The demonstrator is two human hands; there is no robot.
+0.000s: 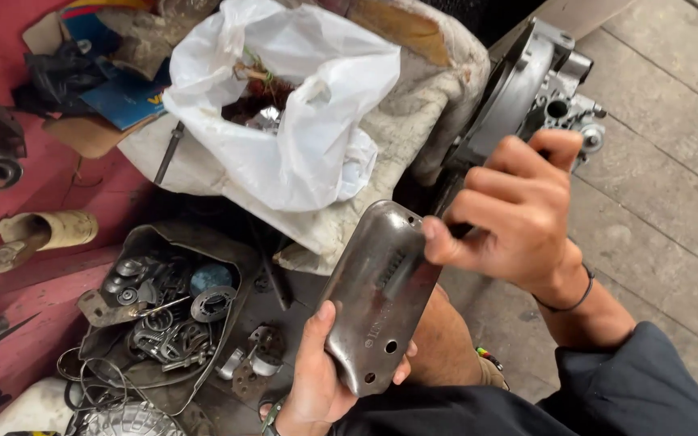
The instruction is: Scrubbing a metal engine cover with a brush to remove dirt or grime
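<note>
A curved metal engine cover [381,295] is gripped underneath by the left hand [321,375], steadied while the right hand [515,218], fingers closed on a dark tool, works its upper edge.

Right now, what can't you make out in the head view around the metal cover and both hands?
- Tool in the right hand: hidden by curled fingers.
- Underside of the metal cover, held by the left hand: faces away.
- White plastic bag contents: mostly hidden by its folds.
- Engine casing: partly behind the right hand.
</note>
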